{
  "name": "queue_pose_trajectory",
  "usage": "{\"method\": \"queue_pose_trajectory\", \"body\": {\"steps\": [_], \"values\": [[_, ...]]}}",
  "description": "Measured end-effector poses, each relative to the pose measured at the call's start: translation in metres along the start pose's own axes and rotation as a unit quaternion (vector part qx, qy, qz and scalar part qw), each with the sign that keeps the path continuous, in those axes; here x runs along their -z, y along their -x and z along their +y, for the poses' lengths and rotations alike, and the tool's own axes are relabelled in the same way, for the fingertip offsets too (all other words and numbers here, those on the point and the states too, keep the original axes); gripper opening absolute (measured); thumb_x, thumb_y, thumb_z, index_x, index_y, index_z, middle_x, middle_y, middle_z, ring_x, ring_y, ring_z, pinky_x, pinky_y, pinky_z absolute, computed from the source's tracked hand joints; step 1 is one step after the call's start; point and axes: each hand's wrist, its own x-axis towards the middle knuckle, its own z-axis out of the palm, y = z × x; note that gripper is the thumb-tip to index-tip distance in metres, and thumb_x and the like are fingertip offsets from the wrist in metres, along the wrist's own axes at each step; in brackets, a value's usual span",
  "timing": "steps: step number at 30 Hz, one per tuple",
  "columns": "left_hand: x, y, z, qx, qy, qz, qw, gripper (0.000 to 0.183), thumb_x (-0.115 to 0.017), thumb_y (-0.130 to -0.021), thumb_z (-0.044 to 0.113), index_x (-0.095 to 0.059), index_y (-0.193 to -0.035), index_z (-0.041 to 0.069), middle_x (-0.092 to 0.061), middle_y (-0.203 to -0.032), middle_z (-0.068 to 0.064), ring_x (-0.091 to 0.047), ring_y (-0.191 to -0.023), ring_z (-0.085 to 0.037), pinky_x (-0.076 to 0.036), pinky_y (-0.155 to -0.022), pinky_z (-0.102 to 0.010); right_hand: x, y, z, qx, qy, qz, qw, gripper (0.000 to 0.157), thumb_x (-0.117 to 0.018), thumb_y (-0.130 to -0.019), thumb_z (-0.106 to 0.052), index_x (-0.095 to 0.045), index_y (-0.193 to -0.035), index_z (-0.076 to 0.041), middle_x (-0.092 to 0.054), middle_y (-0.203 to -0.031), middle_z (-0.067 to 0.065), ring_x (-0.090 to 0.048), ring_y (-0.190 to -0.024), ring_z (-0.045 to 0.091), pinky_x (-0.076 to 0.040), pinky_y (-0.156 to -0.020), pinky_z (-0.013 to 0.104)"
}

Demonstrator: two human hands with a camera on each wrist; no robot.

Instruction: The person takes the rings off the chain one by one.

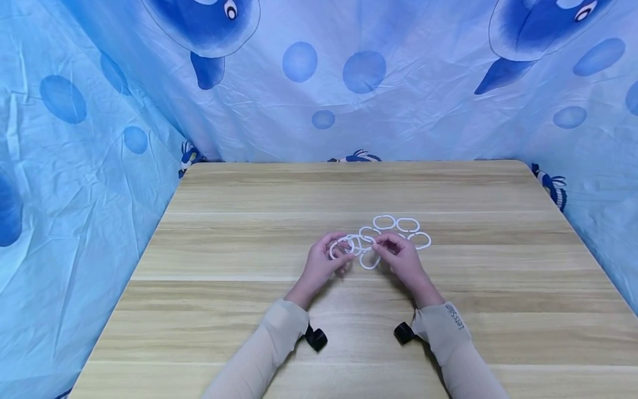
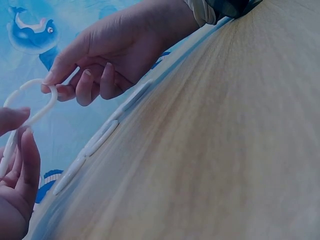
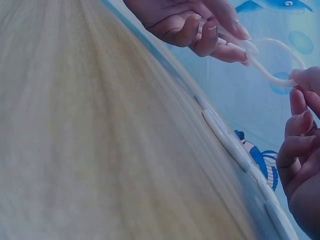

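Observation:
My left hand (image 1: 319,260) grips a white plastic oval link (image 1: 331,252) between thumb and fingers, above the table. Opposite it, my right hand (image 1: 405,263) pinches the end of another white link (image 2: 49,105) between thumb and index finger. That second link spans the gap between the two hands and meets the first one at the left fingertips. In the right wrist view, the left thumb (image 3: 232,22) lies over where the links meet and partly hides it. The other right fingers curl loosely below the pinch.
Several more white links (image 1: 384,229) lie flat on the wooden table (image 1: 239,221), just behind and beneath the right hand. Some touch or overlap in the head view. A blue curtain (image 1: 324,144) with whale prints hangs behind the table and along its sides.

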Motion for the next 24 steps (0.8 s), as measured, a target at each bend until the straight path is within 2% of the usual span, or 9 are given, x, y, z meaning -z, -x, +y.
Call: {"method": "queue_pose_trajectory", "body": {"steps": [1,5,14,17,20,24], "values": [[-0.0001,-0.0005,0.0004,-0.001,0.002,0.005,1.0000,0.056,-0.069,-0.082,-0.006,-0.048,-0.134,-0.002,-0.063,-0.111,-0.026,-0.056,-0.063,-0.004,-0.054,-0.053,-0.016,0.0001,-0.0001,0.0001,-0.001,0.000,0.003,1.000,0.018,-0.067,-0.088,-0.003,-0.063,-0.101,0.009,-0.058,-0.082,-0.014,-0.051,-0.074,0.003,-0.046,-0.064,0.014],[-0.0002,-0.0004,0.0019,-0.011,0.003,0.016,0.9998,0.054,-0.068,-0.083,-0.005,-0.047,-0.133,-0.005,-0.065,-0.108,-0.027,-0.058,-0.065,-0.004,-0.053,-0.054,-0.015,-0.0001,-0.0003,-0.0007,-0.012,-0.003,0.016,1.000,0.018,-0.066,-0.088,-0.003,-0.063,-0.101,0.009,-0.057,-0.081,-0.013,-0.050,-0.074,0.004,-0.045,-0.064,0.014],[0.0002,-0.0012,0.0024,-0.005,0.015,0.030,0.9994,0.051,-0.069,-0.083,-0.006,-0.051,-0.130,-0.002,-0.071,-0.091,-0.006,-0.063,-0.067,-0.012,-0.055,-0.055,-0.018,-0.0008,-0.0008,-0.0042,-0.026,-0.017,0.040,0.999,0.019,-0.065,-0.089,-0.002,-0.062,-0.102,0.011,-0.057,-0.081,-0.013,-0.050,-0.075,0.004,-0.044,-0.066,0.014],[0.0006,-0.0014,0.0026,-0.006,0.017,0.035,0.9992,0.052,-0.068,-0.082,-0.007,-0.050,-0.131,-0.002,-0.070,-0.089,-0.004,-0.063,-0.067,-0.013,-0.056,-0.056,-0.018,-0.0007,-0.0008,-0.0035,-0.024,-0.017,0.042,0.999,0.020,-0.065,-0.089,-0.003,-0.061,-0.102,0.012,-0.057,-0.081,-0.013,-0.050,-0.075,0.004,-0.044,-0.066,0.014],[0.0006,-0.0016,0.0023,-0.006,0.020,0.041,0.9989,0.052,-0.068,-0.082,-0.007,-0.050,-0.131,-0.002,-0.070,-0.090,-0.007,-0.063,-0.067,-0.013,-0.056,-0.056,-0.018,-0.0006,-0.0007,-0.0029,-0.024,-0.015,0.043,0.999,0.022,-0.064,-0.090,-0.004,-0.060,-0.103,0.012,-0.057,-0.081,-0.013,-0.050,-0.075,0.004,-0.044,-0.064,0.014],[0.0002,-0.0020,0.0018,-0.010,0.020,0.048,0.9986,0.051,-0.068,-0.083,-0.008,-0.050,-0.130,-0.002,-0.069,-0.095,-0.019,-0.062,-0.066,-0.012,-0.056,-0.055,-0.018,-0.0006,-0.0002,-0.0029,-0.030,-0.021,0.045,0.998,0.022,-0.063,-0.091,-0.004,-0.059,-0.104,0.013,-0.057,-0.081,-0.012,-0.050,-0.072,0.004,-0.043,-0.058,0.014]]}}
